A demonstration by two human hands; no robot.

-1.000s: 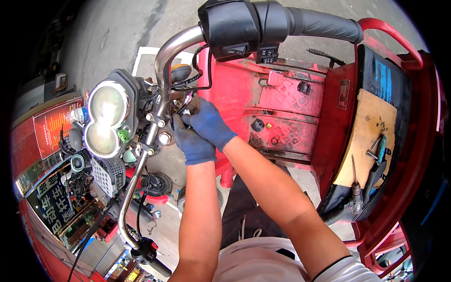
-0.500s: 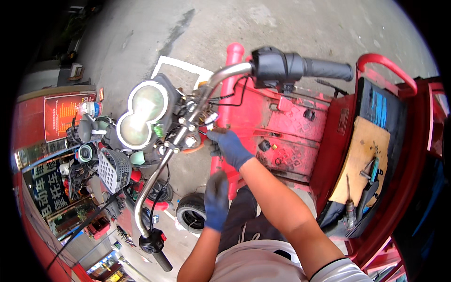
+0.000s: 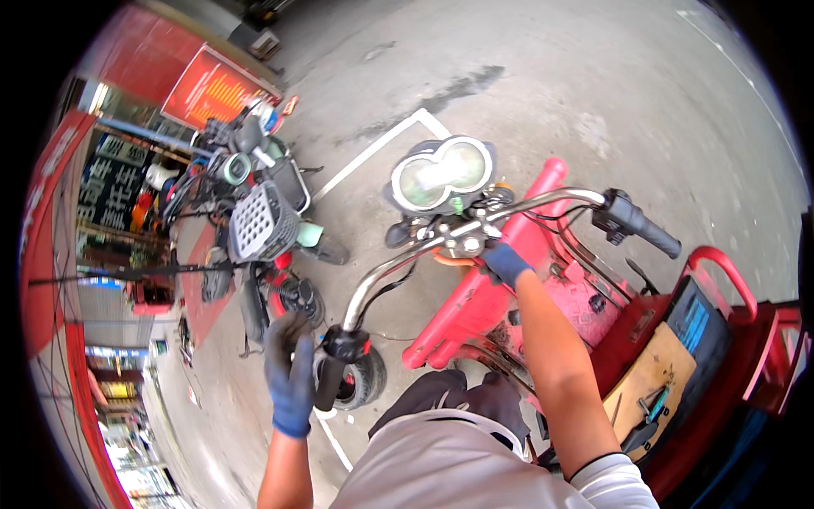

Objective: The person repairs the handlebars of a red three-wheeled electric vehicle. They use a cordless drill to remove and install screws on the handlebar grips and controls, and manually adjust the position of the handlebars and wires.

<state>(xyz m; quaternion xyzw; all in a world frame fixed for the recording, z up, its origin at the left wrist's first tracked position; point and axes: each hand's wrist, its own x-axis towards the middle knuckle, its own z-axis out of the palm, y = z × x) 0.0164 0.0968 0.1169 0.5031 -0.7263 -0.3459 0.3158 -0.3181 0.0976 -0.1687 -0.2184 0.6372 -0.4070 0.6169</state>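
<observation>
A silver handlebar (image 3: 377,276) of a red cargo tricycle stretches in front of me, with a round twin-dial instrument panel (image 3: 445,174) beyond it. My left hand (image 3: 291,369), in a blue and grey work glove, is raised beside the black left grip (image 3: 329,383). Its fingers stretch upward and apart from the grip. My right hand (image 3: 507,263), gloved alike, reaches just behind the handlebar clamp (image 3: 465,239), close to wires at the steering column. Its fingers look curled; what they hold is hidden. The black right grip (image 3: 653,236) is free of my hands.
The red front guard (image 3: 475,301) and footwell (image 3: 560,310) lie below my right arm. Hand tools (image 3: 651,403) rest on a tan board (image 3: 670,365) over the seat. A tyre (image 3: 365,377) lies near my feet. Parked scooters and a grey basket (image 3: 263,225) stand to the left.
My left hand has moved left, from near the front guard to beside the left grip. My right hand stays near the steering column. The view has turned, and the handlebar sits differently in it.
</observation>
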